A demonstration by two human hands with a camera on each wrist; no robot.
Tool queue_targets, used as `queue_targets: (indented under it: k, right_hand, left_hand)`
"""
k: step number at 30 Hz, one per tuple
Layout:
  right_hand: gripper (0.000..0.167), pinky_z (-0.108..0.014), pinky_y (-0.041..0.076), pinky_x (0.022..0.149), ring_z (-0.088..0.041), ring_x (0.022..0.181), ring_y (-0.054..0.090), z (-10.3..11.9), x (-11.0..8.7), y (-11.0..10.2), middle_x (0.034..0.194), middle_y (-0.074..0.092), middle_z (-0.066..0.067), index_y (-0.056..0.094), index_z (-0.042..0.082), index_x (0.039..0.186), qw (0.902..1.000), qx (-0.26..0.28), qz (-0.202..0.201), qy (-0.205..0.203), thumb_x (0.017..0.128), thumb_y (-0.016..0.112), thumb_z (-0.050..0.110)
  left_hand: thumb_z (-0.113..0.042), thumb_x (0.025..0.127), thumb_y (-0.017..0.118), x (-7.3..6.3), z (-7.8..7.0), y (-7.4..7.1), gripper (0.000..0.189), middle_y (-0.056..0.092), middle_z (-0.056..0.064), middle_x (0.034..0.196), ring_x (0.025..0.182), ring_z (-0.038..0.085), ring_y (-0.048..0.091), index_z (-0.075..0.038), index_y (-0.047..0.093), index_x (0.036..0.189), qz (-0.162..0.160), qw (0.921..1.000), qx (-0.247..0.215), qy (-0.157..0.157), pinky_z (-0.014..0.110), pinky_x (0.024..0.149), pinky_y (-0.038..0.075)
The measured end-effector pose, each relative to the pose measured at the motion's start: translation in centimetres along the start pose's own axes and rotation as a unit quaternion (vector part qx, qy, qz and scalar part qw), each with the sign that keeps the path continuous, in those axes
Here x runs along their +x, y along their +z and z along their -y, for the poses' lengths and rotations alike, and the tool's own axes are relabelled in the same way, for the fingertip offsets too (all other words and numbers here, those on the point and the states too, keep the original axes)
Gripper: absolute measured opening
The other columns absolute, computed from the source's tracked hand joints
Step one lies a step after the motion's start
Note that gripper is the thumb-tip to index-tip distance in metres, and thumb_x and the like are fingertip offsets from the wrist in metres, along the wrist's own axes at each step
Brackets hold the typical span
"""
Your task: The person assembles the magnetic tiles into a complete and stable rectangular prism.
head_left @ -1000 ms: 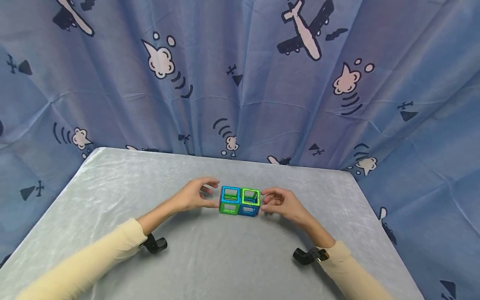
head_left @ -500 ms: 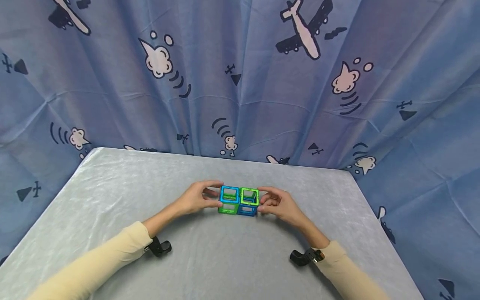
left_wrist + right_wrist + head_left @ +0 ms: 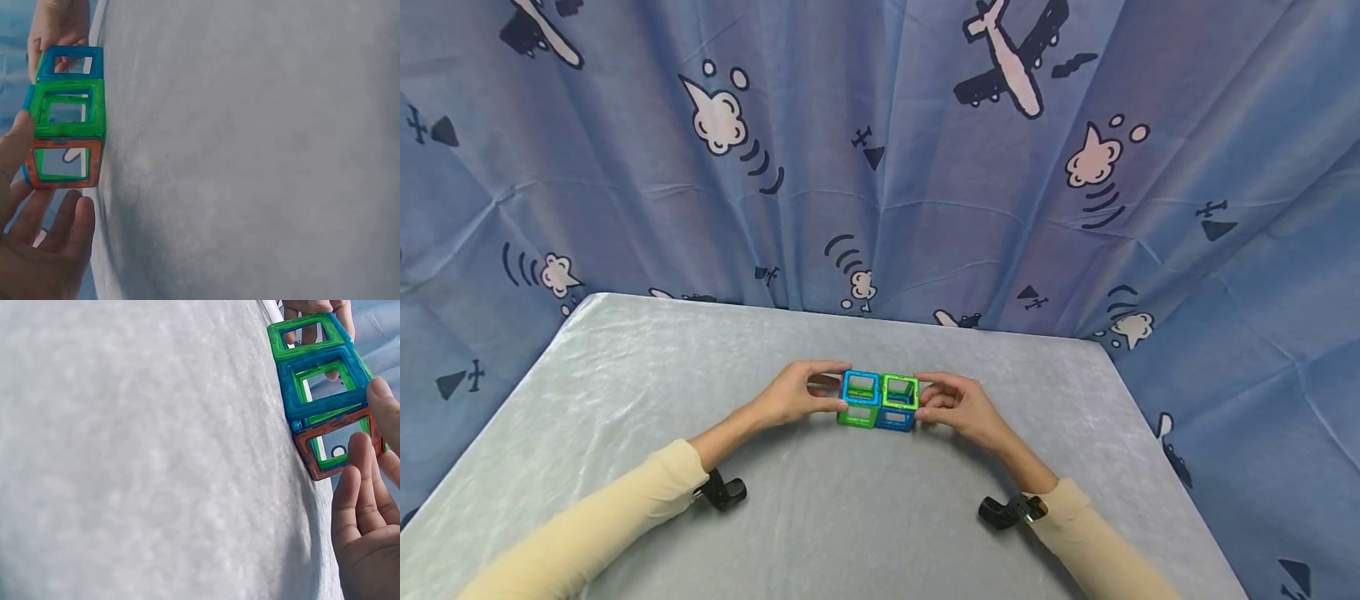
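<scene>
Two see-through cubes of magnetic tiles stand side by side on the table, faces touching. The left cube (image 3: 861,403) has a blue top and a green front; the right cube (image 3: 900,407) has a green top and a blue front. Red end tiles show on the outer sides, one red tile (image 3: 95,164) at the left and another red tile (image 3: 304,453) at the right. My left hand (image 3: 790,396) pinches the left cube between thumb in front and index finger behind. On the opposite end, my right hand (image 3: 966,410) holds the right cube likewise, its other fingers bent by the red tile.
A pale grey cloth covers the table (image 3: 850,517). Behind it hangs a blue curtain (image 3: 820,150) printed with planes and clouds. Black wrist cameras sit at both sleeves, one left camera (image 3: 724,492) and one right camera (image 3: 1000,512).
Both hands have come inward from just outside the cubes and taken hold of their outer ends. The cubes stay in about the same place.
</scene>
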State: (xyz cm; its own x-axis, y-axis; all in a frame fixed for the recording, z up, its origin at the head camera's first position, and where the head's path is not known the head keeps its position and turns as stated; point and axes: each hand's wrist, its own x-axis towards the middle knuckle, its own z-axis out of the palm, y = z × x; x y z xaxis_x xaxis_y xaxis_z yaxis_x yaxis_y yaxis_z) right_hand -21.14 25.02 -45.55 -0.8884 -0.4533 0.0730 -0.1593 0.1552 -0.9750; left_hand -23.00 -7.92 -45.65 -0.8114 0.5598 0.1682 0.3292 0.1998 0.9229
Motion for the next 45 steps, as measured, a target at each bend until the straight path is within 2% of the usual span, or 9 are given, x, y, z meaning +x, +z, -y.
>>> queue_targets:
  k: [6, 15, 27, 34, 40, 45]
  right_hand:
    - [0.055, -0.037, 0.060, 0.072, -0.018, 0.084, 0.068, 0.1, 0.0, -0.1, 0.104, 0.062, -0.032, 0.057, -0.009, 0.137, 0.9999, -0.008, 0.001, -0.012, 0.086, 0.077, -0.010]
    - [0.056, -0.037, 0.060, 0.072, -0.017, 0.083, 0.069, 0.4, -0.1, 0.0, 0.104, 0.064, -0.031, 0.057, -0.008, 0.138, 0.9997, -0.022, -0.002, -0.007, 0.086, 0.077, -0.008]
    - [0.057, -0.033, 0.059, 0.073, -0.019, 0.081, 0.069, 0.4, -0.1, 0.1, 0.101, 0.065, -0.027, 0.058, -0.005, 0.139, 0.9996, -0.028, -0.007, 0.005, 0.086, 0.078, -0.006]
    - [0.057, -0.033, 0.059, 0.073, -0.019, 0.081, 0.069, 0.3, -0.1, 0.1, 0.101, 0.065, -0.027, 0.057, -0.004, 0.140, 0.9996, -0.027, -0.004, 0.003, 0.087, 0.078, -0.006]
    - [0.058, -0.034, 0.060, 0.072, -0.019, 0.080, 0.069, 0.2, -0.1, 0.0, 0.101, 0.064, -0.027, 0.057, -0.004, 0.140, 0.9998, -0.021, -0.002, -0.003, 0.086, 0.077, -0.007]
    - [0.060, -0.032, 0.059, 0.072, -0.018, 0.082, 0.069, 0.1, 0.0, 0.0, 0.104, 0.063, -0.028, 0.053, -0.007, 0.142, 0.9997, -0.021, 0.005, -0.008, 0.087, 0.077, -0.007]
  left_hand:
    - [-0.005, 0.087, 0.082, 0.1, -0.1, 0.1, 0.061, 0.060, 0.019, 0.136, 0.118, 0.035, 0.062, 0.006, 0.056, 0.140, 0.006, 0.9999, -0.010, -0.002, 0.037, 0.092, 0.055]
    - [-0.004, 0.087, 0.082, 0.4, -0.2, 0.2, 0.061, 0.059, 0.022, 0.136, 0.118, 0.035, 0.062, 0.006, 0.055, 0.141, 0.017, 0.9998, -0.006, -0.002, 0.036, 0.091, 0.055]
    - [-0.006, 0.088, 0.081, 0.1, -0.2, 0.4, 0.059, 0.059, 0.022, 0.135, 0.118, 0.036, 0.061, 0.004, 0.056, 0.140, 0.008, 0.9999, -0.013, -0.002, 0.031, 0.089, 0.055]
    - [-0.007, 0.088, 0.082, 0.0, 0.1, 0.6, 0.055, 0.061, 0.022, 0.131, 0.116, 0.037, 0.063, 0.001, 0.059, 0.137, -0.005, 0.9998, -0.017, 0.004, 0.033, 0.088, 0.056]
    - [-0.006, 0.091, 0.078, 0.0, -0.1, 0.0, 0.064, 0.053, 0.024, 0.142, 0.122, 0.038, 0.059, 0.007, 0.048, 0.146, 0.025, 0.9994, -0.022, 0.009, 0.035, 0.093, 0.054]
    - [-0.005, 0.098, 0.069, 0.0, 0.2, -0.5, 0.055, 0.051, 0.027, 0.144, 0.124, 0.038, 0.058, 0.013, 0.045, 0.145, 0.041, 0.9988, -0.026, 0.007, 0.036, 0.096, 0.052]
